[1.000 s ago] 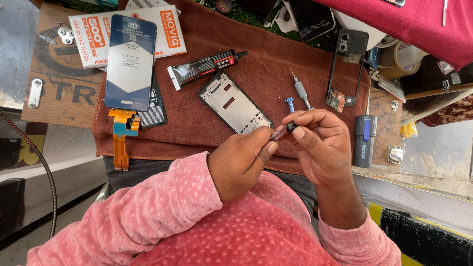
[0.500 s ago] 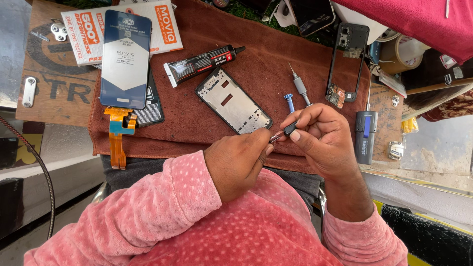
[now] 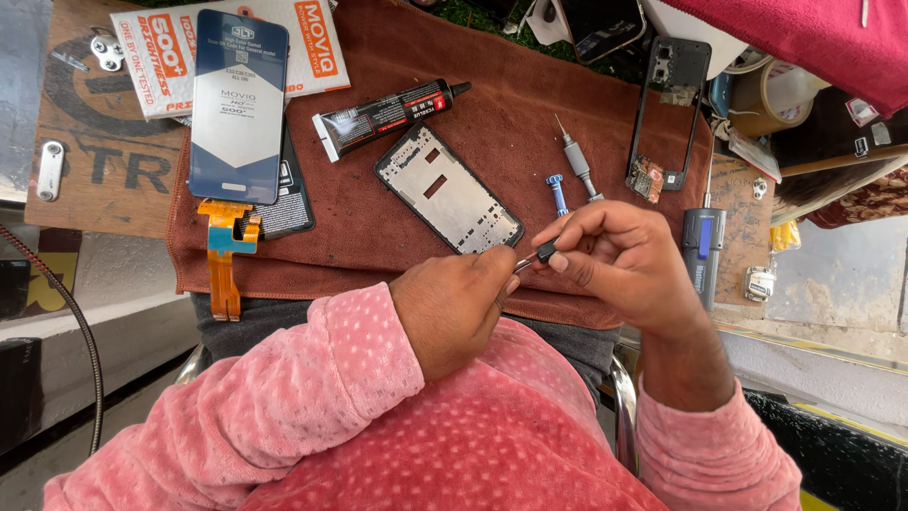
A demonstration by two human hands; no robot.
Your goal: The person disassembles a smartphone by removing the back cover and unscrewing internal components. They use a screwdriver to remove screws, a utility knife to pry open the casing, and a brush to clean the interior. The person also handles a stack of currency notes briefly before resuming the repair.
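White flat cardboard package with red-orange lettering [image 3: 142, 57] lain at far left of bench [image 3: 104, 189], partly covered by dark blue-and-white rectangular phone screen panel [image 3: 236, 104]; orange flex ribbon [image 3: 225, 255] hung below. Black-and-red glue tube [image 3: 388, 112] placed on brown cloth [image 3: 530, 104]. Grey phone middle frame [image 3: 446, 189] stripped, laid bare; refitting judged not yet begun. Left hand [image 3: 452, 308] fingers closed on thin metal tweezers [image 3: 525, 262]; right hand [image 3: 619, 263] fingers pinched on small black part [image 3: 547, 251], held above cloth edge.

Both hands [image 3: 549, 274] pinch what looks like a small screwdriver bit [image 3: 535, 255] (dark-tipped) just below the phone frame [image 3: 447, 188].
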